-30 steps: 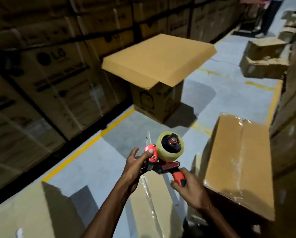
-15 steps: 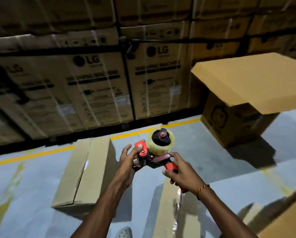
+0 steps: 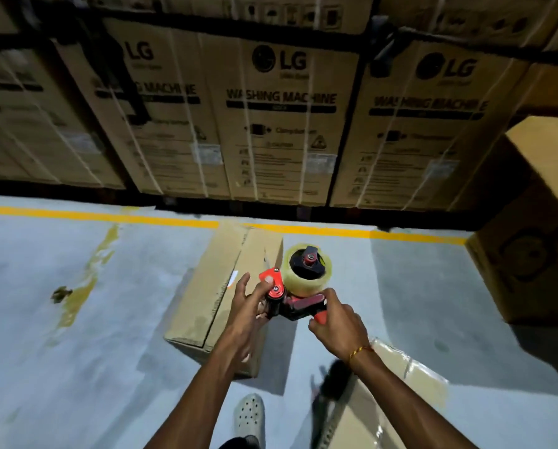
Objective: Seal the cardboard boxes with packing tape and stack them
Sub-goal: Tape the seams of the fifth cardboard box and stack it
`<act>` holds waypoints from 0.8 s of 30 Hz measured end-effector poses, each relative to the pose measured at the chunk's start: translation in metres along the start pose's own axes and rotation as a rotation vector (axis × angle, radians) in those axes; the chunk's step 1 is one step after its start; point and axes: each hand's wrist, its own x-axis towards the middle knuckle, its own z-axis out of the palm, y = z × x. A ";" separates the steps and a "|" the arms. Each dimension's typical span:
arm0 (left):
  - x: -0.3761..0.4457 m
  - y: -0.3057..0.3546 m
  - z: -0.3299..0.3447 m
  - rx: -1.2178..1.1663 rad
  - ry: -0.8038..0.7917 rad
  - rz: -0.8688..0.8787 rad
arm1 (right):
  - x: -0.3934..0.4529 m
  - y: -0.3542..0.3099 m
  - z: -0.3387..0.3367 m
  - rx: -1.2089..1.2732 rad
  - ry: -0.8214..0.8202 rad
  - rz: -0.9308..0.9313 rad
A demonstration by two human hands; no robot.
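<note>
I hold a red and black tape dispenser [image 3: 298,294] with a roll of clear tape in front of me, above the floor. My right hand [image 3: 337,324] grips its red handle. My left hand [image 3: 250,304] pinches the red front plate of the dispenser with thumb and fingers. Just beyond the hands a plain cardboard box [image 3: 220,296] lies on the grey floor, its flaps closed. A second box [image 3: 379,406] with shiny tape on it sits at the lower right, partly hidden by my right forearm.
A wall of large strapped washing-machine cartons [image 3: 280,118] stands behind a yellow floor line [image 3: 102,215]. A big box [image 3: 530,273] with a flat carton on top stands at the right. My grey clog [image 3: 250,416] is on the floor below the hands.
My view has swung left and down, so the wall of cartons now faces me and the floor box sits right under the dispenser. Both hands keep their hold on the dispenser.
</note>
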 end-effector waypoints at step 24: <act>0.322 -0.092 -0.301 0.750 0.334 -0.271 | 0.229 0.040 0.286 0.586 -0.026 0.068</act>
